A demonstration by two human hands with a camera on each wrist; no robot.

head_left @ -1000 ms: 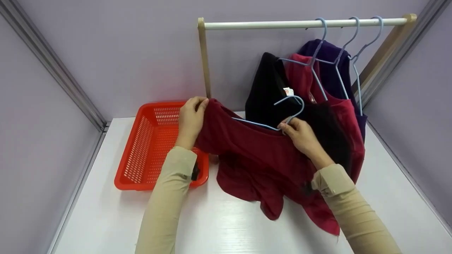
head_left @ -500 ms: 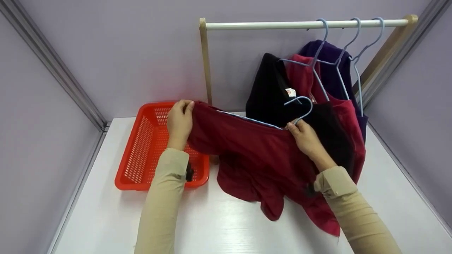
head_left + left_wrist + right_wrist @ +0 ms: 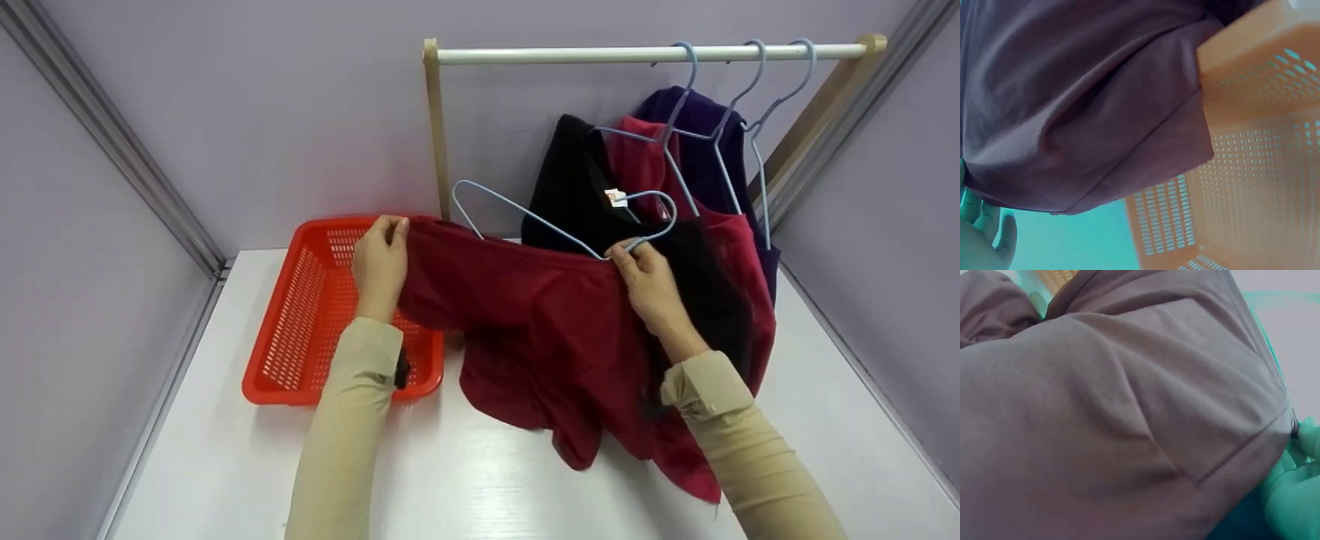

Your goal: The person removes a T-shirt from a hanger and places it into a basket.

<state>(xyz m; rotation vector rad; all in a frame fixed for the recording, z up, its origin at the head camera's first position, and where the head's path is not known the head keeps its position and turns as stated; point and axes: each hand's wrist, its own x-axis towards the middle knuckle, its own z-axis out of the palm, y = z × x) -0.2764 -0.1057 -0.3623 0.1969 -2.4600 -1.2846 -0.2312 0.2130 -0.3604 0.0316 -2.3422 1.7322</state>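
Note:
A dark red shirt (image 3: 525,300) hangs between my two hands, its lower part drooping to the white table. My left hand (image 3: 380,262) pinches its upper left corner, beside the red basket. My right hand (image 3: 649,289) pinches a light blue clothes hanger (image 3: 536,219) just below its hook, with the shirt's top edge at the fingers. The hanger's left end stands up above the shirt's top edge, and its tip dips behind the cloth. Its right arm is hidden. In the left wrist view the shirt cloth (image 3: 1089,107) fills much of the frame.
A red perforated basket (image 3: 296,322) stands on the left. Behind my right hand, a rack with a white rail (image 3: 555,55) bears black (image 3: 559,187), pink-red (image 3: 750,247) and purple (image 3: 701,109) garments on blue hangers. Grey walls enclose the table (image 3: 480,495).
My left hand has moved left, drawing the shirt's top edge wider. The hanger's left end has come up out of the shirt's top, and its hook has tilted to the right.

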